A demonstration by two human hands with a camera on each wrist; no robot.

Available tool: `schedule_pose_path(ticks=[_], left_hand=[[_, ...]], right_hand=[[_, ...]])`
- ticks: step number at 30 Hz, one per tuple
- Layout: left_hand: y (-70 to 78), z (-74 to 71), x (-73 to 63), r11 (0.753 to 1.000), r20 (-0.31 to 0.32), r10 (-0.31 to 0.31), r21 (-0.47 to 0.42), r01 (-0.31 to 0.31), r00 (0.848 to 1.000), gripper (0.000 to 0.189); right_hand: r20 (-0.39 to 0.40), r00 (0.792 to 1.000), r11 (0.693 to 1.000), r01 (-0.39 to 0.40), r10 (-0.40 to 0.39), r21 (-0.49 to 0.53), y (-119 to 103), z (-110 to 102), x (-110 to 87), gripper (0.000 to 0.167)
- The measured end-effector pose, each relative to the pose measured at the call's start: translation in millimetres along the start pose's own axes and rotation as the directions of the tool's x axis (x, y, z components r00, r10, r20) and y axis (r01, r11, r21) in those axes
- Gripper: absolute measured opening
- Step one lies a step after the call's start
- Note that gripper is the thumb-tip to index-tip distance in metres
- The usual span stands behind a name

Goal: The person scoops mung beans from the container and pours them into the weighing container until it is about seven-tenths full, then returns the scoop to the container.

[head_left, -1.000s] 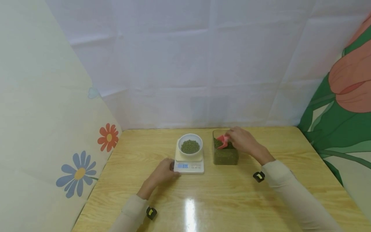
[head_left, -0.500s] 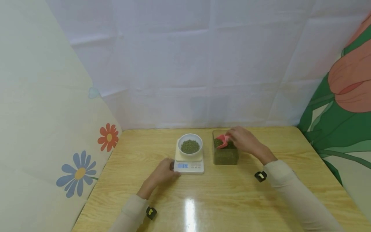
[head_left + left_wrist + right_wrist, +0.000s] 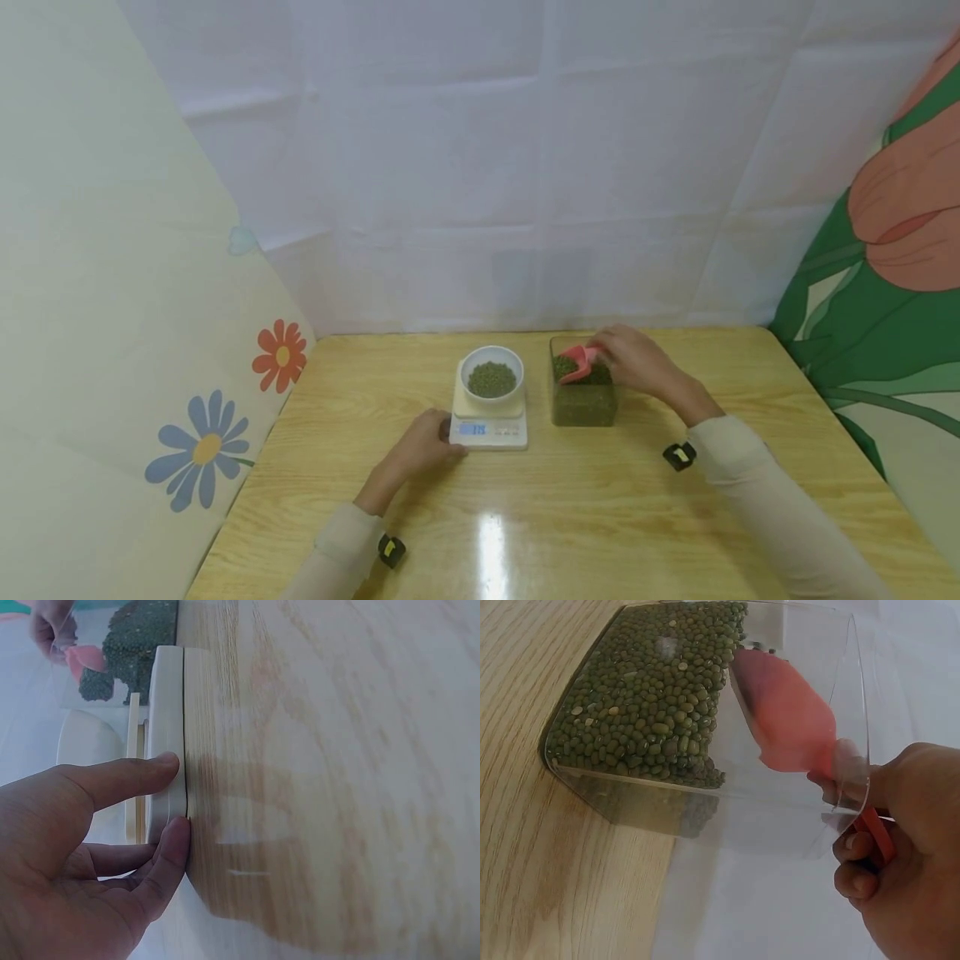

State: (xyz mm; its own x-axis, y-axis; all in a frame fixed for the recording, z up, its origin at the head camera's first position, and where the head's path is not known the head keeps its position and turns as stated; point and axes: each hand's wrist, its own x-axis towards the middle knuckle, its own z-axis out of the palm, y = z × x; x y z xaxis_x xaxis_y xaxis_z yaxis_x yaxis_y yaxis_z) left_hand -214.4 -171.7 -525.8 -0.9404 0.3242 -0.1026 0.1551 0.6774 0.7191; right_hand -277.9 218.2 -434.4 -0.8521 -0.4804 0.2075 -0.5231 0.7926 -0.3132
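Green mung beans (image 3: 652, 697) partly fill a clear square container (image 3: 583, 408) standing to the right of a white kitchen scale (image 3: 491, 437). My right hand (image 3: 633, 358) grips the handle of a small red scoop (image 3: 787, 712), its bowl inside the container over the beans. In the head view, beans show at the scoop's mouth. On the scale's platform sits a white bowl (image 3: 468, 385) with mung beans in it. My left hand (image 3: 423, 446) holds the scale's front left corner, thumb (image 3: 139, 780) along the front edge and fingers at the side. The scale's display is lit.
Everything stands on a wooden table (image 3: 615, 517). Behind it hangs a white cloth (image 3: 450, 167). Flower-patterned panels flank it, one on the left (image 3: 90, 292) and one on the right (image 3: 885, 350).
My right hand and the scoop have shifted slightly to the right inside the container, with the scoop's mouth turning more upward. My left hand, the scale and the bowl have stayed put.
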Motion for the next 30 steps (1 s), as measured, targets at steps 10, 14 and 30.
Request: schedule_pose_path(ticks=[10,14,30], left_hand=[[-0.1,-0.2,-1.2,1.0,0.002,0.001,-0.006,-0.001,1.0,0.039],[0.3,0.2,-1.0,1.0,0.0,0.003,0.006,-0.003,1.0,0.041],[2.1,-0.4,-1.0,0.999,0.013,0.038,-0.031,-0.038,0.999,0.035]], right_hand=[[-0.025,1.0,1.0,-0.012,0.012,0.029,2.3,-1.7,-3.9,0.022],[-0.034,0.999,0.999,-0.017,0.018,0.04,3.4,-1.2,-5.9,0.02],[-0.076,0.996,0.995,-0.048,0.055,0.088,8.3,0.1,-14.6,0.017]])
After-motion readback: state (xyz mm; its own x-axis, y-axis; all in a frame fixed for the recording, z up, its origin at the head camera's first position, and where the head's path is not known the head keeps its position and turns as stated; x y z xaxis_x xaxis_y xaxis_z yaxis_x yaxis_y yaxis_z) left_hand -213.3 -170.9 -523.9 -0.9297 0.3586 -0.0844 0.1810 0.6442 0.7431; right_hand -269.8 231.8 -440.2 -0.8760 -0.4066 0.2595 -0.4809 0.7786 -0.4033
